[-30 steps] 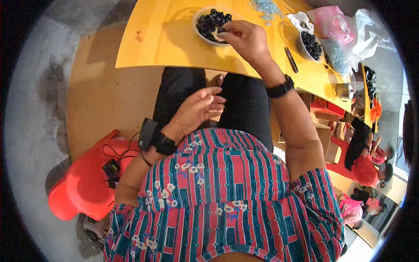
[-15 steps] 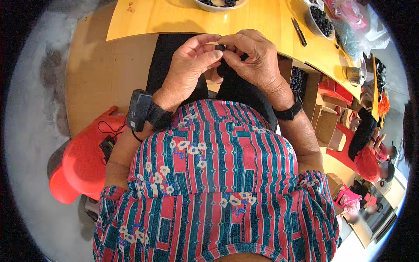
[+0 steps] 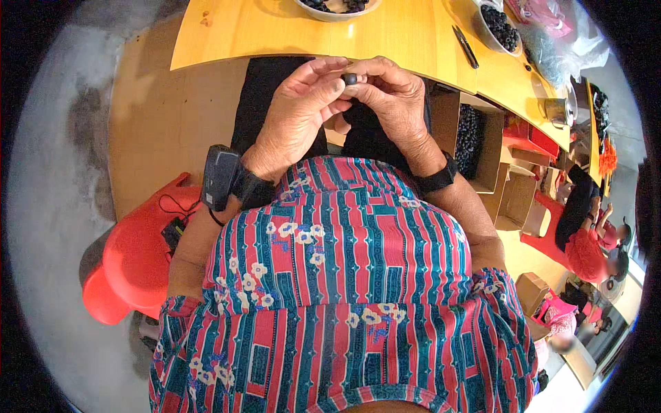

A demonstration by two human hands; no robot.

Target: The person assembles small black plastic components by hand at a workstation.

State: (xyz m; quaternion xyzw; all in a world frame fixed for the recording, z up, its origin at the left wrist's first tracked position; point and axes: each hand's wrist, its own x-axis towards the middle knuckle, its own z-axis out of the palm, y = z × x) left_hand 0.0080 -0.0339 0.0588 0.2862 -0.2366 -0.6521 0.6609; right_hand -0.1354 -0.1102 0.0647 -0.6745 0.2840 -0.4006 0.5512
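Observation:
A small round black piece [image 3: 350, 79], too small to name by kind, sits between my two hands just off the table's near edge. The thumb and fingers of my left hand [image 3: 310, 93] pinch it from the left. On its other side my right hand [image 3: 389, 96] is closed, thumb and forefinger meeting at the piece. Beyond the hands, a white bowl [image 3: 337, 15] with black pieces in it stands on the yellow table [image 3: 255, 27]. To the right is a second bowl [image 3: 513, 51], heaped with similar black pieces.
A dark pen-like tool [image 3: 466, 47] lies beside the right bowl, near clear plastic bags [image 3: 578, 41]. Under the table at right stands a cardboard box [image 3: 487, 148] of small dark pieces. A red stool [image 3: 141, 251] is at my left. Other people [image 3: 589, 255] sit far right.
My right hand has shifted slightly left and turned, and a dark bit that showed among its fingers is out of sight. The black piece shows more fully between my fingertips.

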